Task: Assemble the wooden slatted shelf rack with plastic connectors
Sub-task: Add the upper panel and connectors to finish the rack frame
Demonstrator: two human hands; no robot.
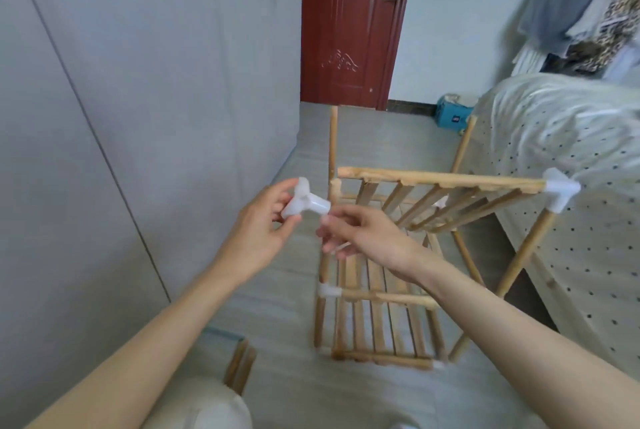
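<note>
Left hand [263,221], forearm raised, pinches a white three-way plastic connector [304,205] just left of the shelf rack's [433,207] bare near-left post top, one socket pointing right toward it, while the right hand [360,234] hovers beside, fingers loosely curled, holding nothing discernible.

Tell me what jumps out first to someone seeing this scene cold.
The half-built wooden rack stands mid-floor beside the bed, its upper slatted shelf tilted. In front of it, the left hand pinches a loose white plastic connector, the right hand close beside it. A dark red door lies behind.
</note>
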